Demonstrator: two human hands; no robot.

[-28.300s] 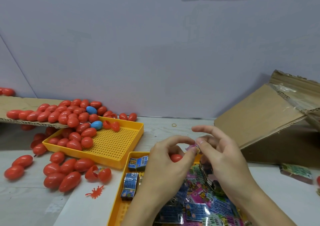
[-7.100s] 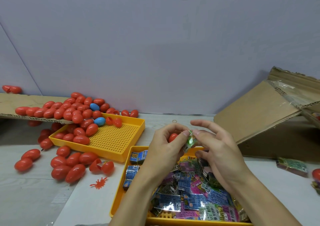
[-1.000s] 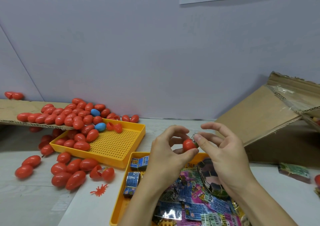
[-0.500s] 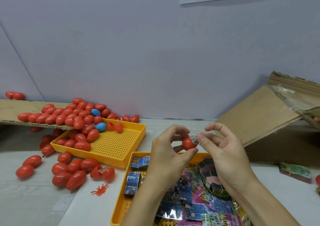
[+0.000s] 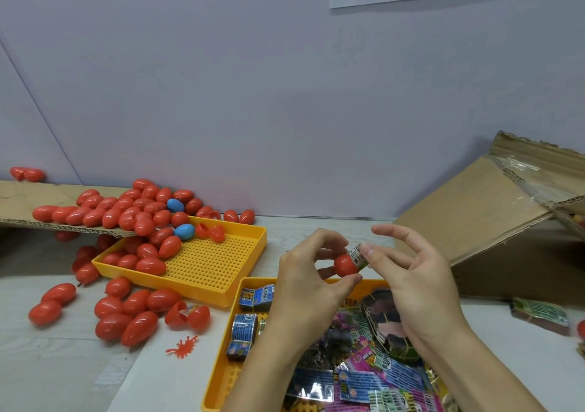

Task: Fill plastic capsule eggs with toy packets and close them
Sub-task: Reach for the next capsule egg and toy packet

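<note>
My left hand (image 5: 308, 280) grips a red capsule egg (image 5: 344, 265) between thumb and fingers above the near yellow tray (image 5: 221, 370). A folded toy packet (image 5: 357, 252) with a barcode sticks out of the egg's open right side. My right hand (image 5: 408, 272) pinches that packet at the egg's mouth, its other fingers spread. Whether the egg's other half is attached is hidden behind my fingers. The near tray holds several loose toy packets (image 5: 373, 377) and banded blue bundles (image 5: 243, 329).
A second yellow tray (image 5: 247, 272) at the left holds red eggs and two blue ones (image 5: 184, 231). More red eggs (image 5: 126, 313) lie on the table and on a cardboard sheet (image 5: 19, 199). An open egg (image 5: 186, 315), a red toy (image 5: 183, 346) and a tilted cardboard box (image 5: 493, 218) are nearby.
The packet sits deeper in the egg than a second ago. Both hands have stayed in about the same place above the near tray.
</note>
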